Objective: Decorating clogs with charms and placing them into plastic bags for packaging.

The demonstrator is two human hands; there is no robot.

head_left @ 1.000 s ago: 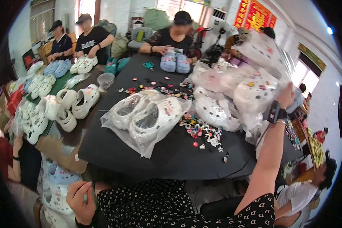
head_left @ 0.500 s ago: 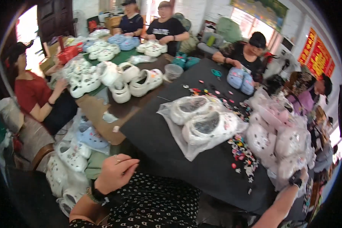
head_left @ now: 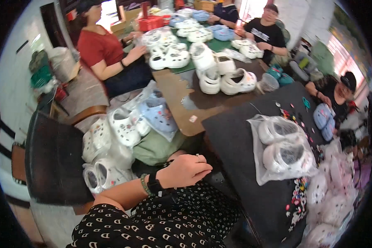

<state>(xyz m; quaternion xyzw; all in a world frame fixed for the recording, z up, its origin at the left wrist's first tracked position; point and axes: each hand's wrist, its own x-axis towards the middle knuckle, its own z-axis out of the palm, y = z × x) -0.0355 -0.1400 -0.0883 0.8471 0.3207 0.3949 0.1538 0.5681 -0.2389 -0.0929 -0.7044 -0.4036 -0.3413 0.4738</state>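
Observation:
My left hand (head_left: 185,170) is over my lap, its fingers curled together with nothing showing in them. A watch and a beaded bracelet circle that wrist. My right hand is out of the picture. To the right of my left hand, a pair of white clogs (head_left: 287,159) lies in a clear plastic bag on the black table (head_left: 239,144). Left of my lap, several bagged white clogs (head_left: 126,128) and a blue clog (head_left: 157,115) rest around a green cloth bundle (head_left: 159,149).
Small colourful charms (head_left: 298,198) are strewn along the table's right side, beside a heap of bagged clogs (head_left: 328,202). Unbagged white clogs (head_left: 238,80) stand on the brown table. A black chair (head_left: 56,157) is at my left. Several people sit around the tables.
My view has swung left, so the tables and bagged clogs appear farther right. My right hand, earlier by the bagged heap, has left the picture. My left hand remains curled over my lap.

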